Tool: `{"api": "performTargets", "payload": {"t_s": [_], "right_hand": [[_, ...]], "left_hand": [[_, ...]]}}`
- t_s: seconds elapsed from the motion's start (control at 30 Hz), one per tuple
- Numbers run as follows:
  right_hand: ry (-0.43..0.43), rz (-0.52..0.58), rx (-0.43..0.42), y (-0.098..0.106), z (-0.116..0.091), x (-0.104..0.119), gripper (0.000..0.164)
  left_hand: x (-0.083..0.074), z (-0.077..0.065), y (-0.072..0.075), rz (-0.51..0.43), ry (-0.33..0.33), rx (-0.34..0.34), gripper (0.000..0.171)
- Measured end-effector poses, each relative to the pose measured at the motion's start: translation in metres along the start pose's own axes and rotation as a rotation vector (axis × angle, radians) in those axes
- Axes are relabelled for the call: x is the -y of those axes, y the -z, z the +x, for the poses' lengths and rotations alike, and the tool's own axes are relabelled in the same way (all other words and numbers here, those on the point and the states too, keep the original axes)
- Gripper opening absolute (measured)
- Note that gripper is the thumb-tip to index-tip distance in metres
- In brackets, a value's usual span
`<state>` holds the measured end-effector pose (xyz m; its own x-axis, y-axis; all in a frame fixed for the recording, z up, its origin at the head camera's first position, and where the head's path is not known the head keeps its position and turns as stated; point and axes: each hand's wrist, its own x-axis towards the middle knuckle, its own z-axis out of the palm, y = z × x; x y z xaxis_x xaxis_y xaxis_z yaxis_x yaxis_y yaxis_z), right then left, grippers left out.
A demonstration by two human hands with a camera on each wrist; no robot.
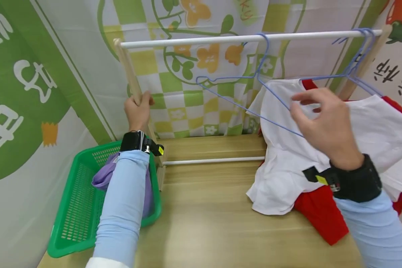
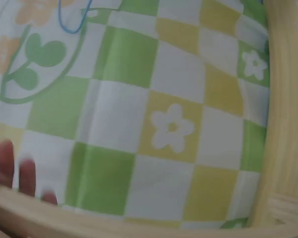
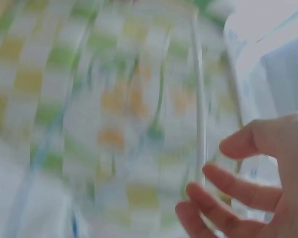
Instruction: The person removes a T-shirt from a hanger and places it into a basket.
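My left hand (image 1: 138, 111) grips the wooden side post (image 1: 128, 70) of a clothes rack; its fingertips (image 2: 6, 163) show past the wood in the left wrist view. My right hand (image 1: 328, 123) is raised in front of the hanging clothes, thumb and fingers parted and gently bent, with nothing between them. Beside it a bare blue wire hanger (image 1: 227, 77) hangs tilted from the white rail (image 1: 194, 40). Behind the right hand, a white shirt (image 1: 278, 178) with red trim hangs on the right side of the rack.
More blue hangers (image 1: 350, 70) crowd the rail's right end. Red cloth (image 1: 321, 216) hangs below the white shirt. Under my left arm stands a green basket (image 1: 72, 160) holding purple cloth (image 1: 104, 176). A lower white bar (image 1: 214, 160) crosses just above the wooden table (image 1: 201, 223).
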<state>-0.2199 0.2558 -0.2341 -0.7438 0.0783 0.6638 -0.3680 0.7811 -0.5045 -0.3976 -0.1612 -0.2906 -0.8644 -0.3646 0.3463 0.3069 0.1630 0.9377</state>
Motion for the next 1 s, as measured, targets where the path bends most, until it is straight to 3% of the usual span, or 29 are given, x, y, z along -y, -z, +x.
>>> {"api": "performTargets", "payload": {"t_s": [0.13,0.27,0.4,0.53,0.63,0.83,1.0], "right_hand": [[-0.181,-0.189,-0.107,0.026,0.022,-0.037,0.046],[-0.303,-0.364,-0.126,0.03,0.037,-0.071,0.059],[-0.353,-0.447,-0.13,0.024,0.041,-0.094,0.063],[-0.392,-0.466,-0.175,0.022,0.049,-0.105,0.064],[-0.427,-0.444,-0.177,0.018,0.058,-0.109,0.066],[-0.43,-0.357,-0.232,-0.001,0.069,-0.111,0.058],[-0.415,-0.344,-0.276,0.005,0.077,-0.099,0.052]], "left_hand": [[-0.006,-0.006,0.001,-0.136,0.037,0.004,0.041],[-0.011,-0.014,0.0,-0.106,0.03,-0.052,0.043],[-0.007,-0.013,-0.004,-0.117,0.009,-0.076,0.046],[0.012,0.0,-0.014,-0.138,-0.022,-0.094,0.047],[0.016,0.003,-0.015,-0.132,-0.026,-0.102,0.047],[-0.001,-0.012,-0.01,-0.148,-0.046,-0.129,0.053],[-0.005,-0.015,-0.013,-0.186,-0.058,-0.102,0.051]]}}
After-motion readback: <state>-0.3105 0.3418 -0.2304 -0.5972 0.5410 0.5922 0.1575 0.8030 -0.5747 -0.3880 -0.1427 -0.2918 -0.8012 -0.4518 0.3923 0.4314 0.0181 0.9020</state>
